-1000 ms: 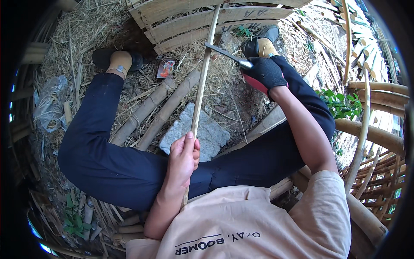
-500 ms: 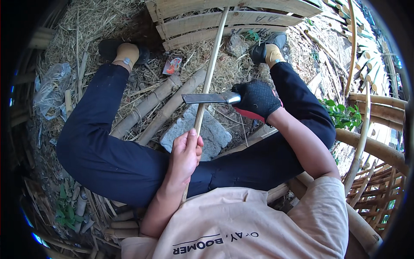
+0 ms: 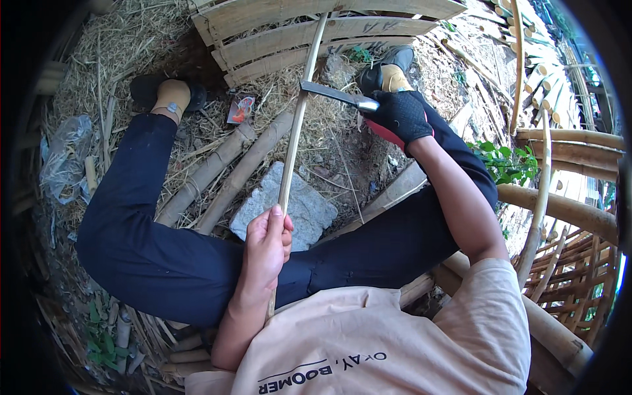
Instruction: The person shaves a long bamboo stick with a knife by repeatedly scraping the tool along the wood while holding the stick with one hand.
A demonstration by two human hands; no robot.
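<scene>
Looking down from the head cam, the main change from half a second ago is my blade point(image 3: 334, 94): it was crossing the bamboo strip point(image 3: 295, 135) just above the grey stone point(image 3: 309, 204), and now it's way further out, up near the wooden crate point(image 3: 382, 27). Back then a good bit of it poked out past the strip on the left; now only the tip end meets it, and the blade slopes down toward my right. My right hand point(image 3: 399, 120), in the black and red glove, is closed round the handle, so most of that is hidden. That arm's reaching forward over my right thigh, elbow slightly bent. My bare left hand point(image 3: 266, 238) hasn't really budged: fist wrapped snug on the strip, thumb lying along the top, forearm angled up from my belly. The strip runs from my shirt point(image 3: 395, 329), through that fist, over the stone's left part, up to the crate slats, though I can't tell if its far end actually touches them.
</scene>
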